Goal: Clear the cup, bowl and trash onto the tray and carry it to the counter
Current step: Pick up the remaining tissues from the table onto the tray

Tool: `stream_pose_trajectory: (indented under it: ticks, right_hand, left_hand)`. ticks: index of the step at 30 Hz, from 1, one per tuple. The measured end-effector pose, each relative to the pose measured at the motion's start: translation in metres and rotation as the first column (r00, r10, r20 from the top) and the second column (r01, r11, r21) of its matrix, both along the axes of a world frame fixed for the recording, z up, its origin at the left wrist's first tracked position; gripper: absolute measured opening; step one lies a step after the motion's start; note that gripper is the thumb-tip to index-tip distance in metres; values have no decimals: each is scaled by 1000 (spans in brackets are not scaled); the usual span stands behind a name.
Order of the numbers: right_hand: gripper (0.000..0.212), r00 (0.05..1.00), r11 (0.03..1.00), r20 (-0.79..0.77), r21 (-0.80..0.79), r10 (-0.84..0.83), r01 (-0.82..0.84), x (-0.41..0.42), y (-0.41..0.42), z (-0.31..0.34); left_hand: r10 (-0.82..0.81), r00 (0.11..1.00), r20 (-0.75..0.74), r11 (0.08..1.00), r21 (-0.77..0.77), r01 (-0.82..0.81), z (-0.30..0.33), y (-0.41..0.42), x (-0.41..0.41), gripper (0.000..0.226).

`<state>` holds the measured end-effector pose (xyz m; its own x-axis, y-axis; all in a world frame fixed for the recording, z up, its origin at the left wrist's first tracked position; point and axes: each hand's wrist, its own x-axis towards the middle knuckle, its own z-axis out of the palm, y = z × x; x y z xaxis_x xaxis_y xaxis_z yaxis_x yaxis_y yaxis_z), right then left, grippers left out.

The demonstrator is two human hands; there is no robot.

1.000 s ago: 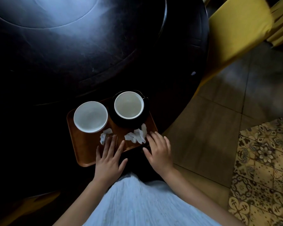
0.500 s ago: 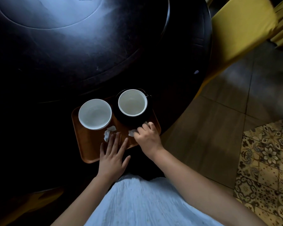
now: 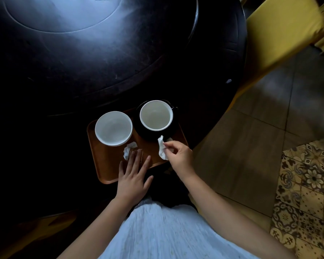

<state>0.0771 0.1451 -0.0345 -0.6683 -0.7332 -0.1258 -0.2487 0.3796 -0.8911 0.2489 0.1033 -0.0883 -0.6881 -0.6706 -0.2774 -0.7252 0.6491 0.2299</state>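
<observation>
At the near edge of the dark round table [image 3: 82, 58] our brown tray [image 3: 108, 165] already carries the white bowl [image 3: 113, 128] on its left and the white cup [image 3: 156, 115] on a dark saucer [image 3: 138, 128] on its right. Our right hand [image 3: 178, 157] pinches a crumpled white tissue [image 3: 161, 148] between thumb and fingertips, lifted just above the tray's right side. Our left hand [image 3: 133, 176] lies flat, fingers spread, pressing the tray's near rim, fingertips beside a second tissue scrap [image 3: 128, 149]. We judge the best move is to drop the tissue well inside the rim, perhaps into the bowl, so nothing blows off when we carry.
</observation>
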Motion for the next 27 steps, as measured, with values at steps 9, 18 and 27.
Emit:
stream_pose_trajectory:
  ticks: [9,18,27]
  right_hand:
    - [23,458,916,863,14,-214,402,-12,7,17]
    - [11,801,985,583,-7,-134,171,-21,3,26]
    - [23,405,891,908,-95,-105,444,-51,15,33]
  left_hand:
    - [-1,999,-40,1000,8,1,1,1,5,67]
    - [41,999,-21,999,11,-41,2,7,5,67]
    - [20,994,-105,1000,15,-18,28,10,-8,66]
